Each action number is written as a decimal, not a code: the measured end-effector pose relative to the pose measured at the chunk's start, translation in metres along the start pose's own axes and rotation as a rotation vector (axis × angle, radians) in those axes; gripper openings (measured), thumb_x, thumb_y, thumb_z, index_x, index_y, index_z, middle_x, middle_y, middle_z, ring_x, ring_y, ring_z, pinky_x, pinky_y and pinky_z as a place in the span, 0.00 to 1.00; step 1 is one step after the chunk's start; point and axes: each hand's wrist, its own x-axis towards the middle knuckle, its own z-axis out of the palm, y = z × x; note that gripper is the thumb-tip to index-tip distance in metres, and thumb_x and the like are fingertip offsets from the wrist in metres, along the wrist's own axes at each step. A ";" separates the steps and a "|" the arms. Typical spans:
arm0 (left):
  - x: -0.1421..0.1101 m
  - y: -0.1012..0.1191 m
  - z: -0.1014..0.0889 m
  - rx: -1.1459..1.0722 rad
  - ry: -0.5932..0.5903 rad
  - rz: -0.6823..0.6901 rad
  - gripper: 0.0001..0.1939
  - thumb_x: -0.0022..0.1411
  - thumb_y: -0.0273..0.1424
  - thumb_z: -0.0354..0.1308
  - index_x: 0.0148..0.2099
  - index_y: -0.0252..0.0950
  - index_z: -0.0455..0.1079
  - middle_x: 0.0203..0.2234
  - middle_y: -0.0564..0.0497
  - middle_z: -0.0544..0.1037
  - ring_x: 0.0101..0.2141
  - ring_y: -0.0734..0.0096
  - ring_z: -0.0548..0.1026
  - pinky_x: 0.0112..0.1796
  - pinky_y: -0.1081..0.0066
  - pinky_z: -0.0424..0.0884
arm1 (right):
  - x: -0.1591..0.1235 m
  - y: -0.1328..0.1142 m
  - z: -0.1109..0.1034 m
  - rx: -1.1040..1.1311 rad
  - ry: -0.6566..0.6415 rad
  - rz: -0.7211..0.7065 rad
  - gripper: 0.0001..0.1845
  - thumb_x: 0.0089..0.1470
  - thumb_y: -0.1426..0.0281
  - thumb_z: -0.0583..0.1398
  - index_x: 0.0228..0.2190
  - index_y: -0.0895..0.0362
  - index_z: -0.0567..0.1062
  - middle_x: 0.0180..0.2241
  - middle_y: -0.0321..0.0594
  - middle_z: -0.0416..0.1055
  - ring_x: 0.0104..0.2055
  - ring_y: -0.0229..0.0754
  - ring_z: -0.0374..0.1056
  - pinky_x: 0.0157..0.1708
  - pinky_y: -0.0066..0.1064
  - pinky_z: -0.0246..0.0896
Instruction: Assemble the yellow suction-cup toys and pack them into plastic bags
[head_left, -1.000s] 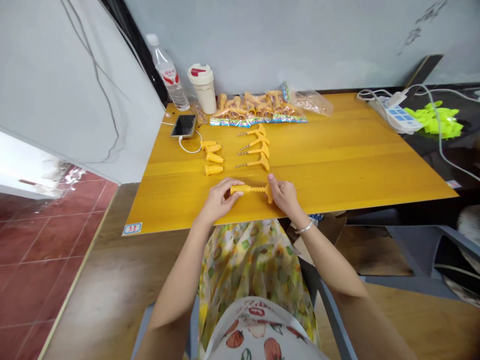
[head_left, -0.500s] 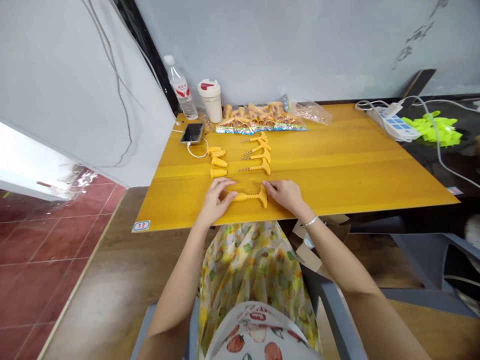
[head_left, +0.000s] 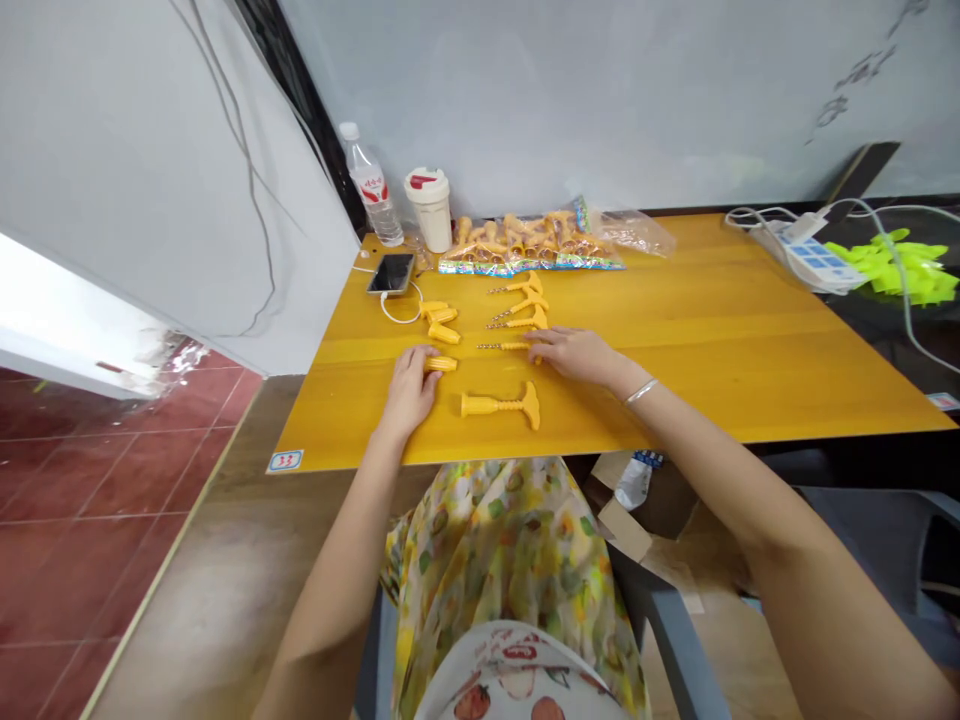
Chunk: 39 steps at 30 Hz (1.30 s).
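Observation:
My left hand (head_left: 409, 392) pinches the left end of a ribbed yellow plastic cap (head_left: 444, 365) between thumb and fingers, the cap lying on the table. My right hand (head_left: 576, 354) has its fingers around the yellow T-handle of the nearest corkscrew-like tool (head_left: 504, 346); its spiral metal tip points left and part of the handle is hidden. Closer to me lies a capped corkscrew-like tool (head_left: 501, 404), untouched. Beyond my right hand, several more such tools (head_left: 529, 300) lie in a column, tips bare. More yellow caps (head_left: 444, 332) lie beyond my left hand.
Along the back of the table (head_left: 675, 340) are clear bags of yellow parts (head_left: 532, 245), a lidded cup (head_left: 430, 210) and a water bottle (head_left: 375, 195). A phone (head_left: 391, 273) with a white cable lies at left. A power strip (head_left: 814, 260) and neon-yellow pieces (head_left: 896, 268) are at right.
Both hands have left the capped tool, which now lies on the table. My left hand has moved away from me to a loose cap, my right hand to the nearest uncapped tool.

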 end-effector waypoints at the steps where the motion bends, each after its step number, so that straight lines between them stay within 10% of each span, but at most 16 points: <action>1: 0.000 -0.001 0.000 -0.011 -0.011 -0.007 0.13 0.63 0.28 0.53 0.50 0.38 0.67 0.47 0.41 0.73 0.50 0.53 0.70 0.54 0.51 0.66 | 0.002 -0.001 -0.001 0.019 -0.011 -0.023 0.15 0.62 0.78 0.54 0.43 0.53 0.77 0.60 0.43 0.69 0.53 0.48 0.70 0.45 0.35 0.65; 5: 0.004 -0.002 -0.004 -0.102 -0.038 -0.053 0.11 0.64 0.32 0.54 0.48 0.38 0.67 0.44 0.43 0.75 0.45 0.58 0.73 0.50 0.55 0.70 | 0.010 -0.003 -0.002 0.232 0.016 -0.063 0.11 0.62 0.76 0.54 0.44 0.56 0.73 0.51 0.47 0.72 0.46 0.44 0.70 0.43 0.33 0.63; 15: 0.080 0.014 0.021 -0.590 0.184 -0.092 0.17 0.63 0.39 0.59 0.51 0.39 0.63 0.39 0.49 0.75 0.34 0.73 0.77 0.36 0.71 0.76 | 0.049 0.013 0.014 0.700 0.662 0.394 0.28 0.67 0.50 0.46 0.56 0.56 0.61 0.27 0.31 0.60 0.23 0.37 0.54 0.26 0.29 0.54; 32: 0.069 0.008 0.024 -0.375 0.210 -0.019 0.15 0.66 0.39 0.57 0.52 0.39 0.67 0.48 0.44 0.74 0.46 0.66 0.75 0.44 0.67 0.75 | 0.031 0.003 0.004 0.506 0.539 0.364 0.26 0.68 0.61 0.49 0.63 0.54 0.60 0.29 0.36 0.69 0.27 0.39 0.61 0.33 0.30 0.58; 39: 0.065 0.025 0.027 -0.374 0.053 0.104 0.13 0.67 0.40 0.56 0.50 0.39 0.69 0.50 0.42 0.75 0.53 0.62 0.74 0.45 0.64 0.75 | 0.034 -0.009 0.008 0.661 0.469 0.310 0.30 0.67 0.59 0.51 0.65 0.56 0.56 0.29 0.37 0.70 0.25 0.39 0.61 0.31 0.31 0.59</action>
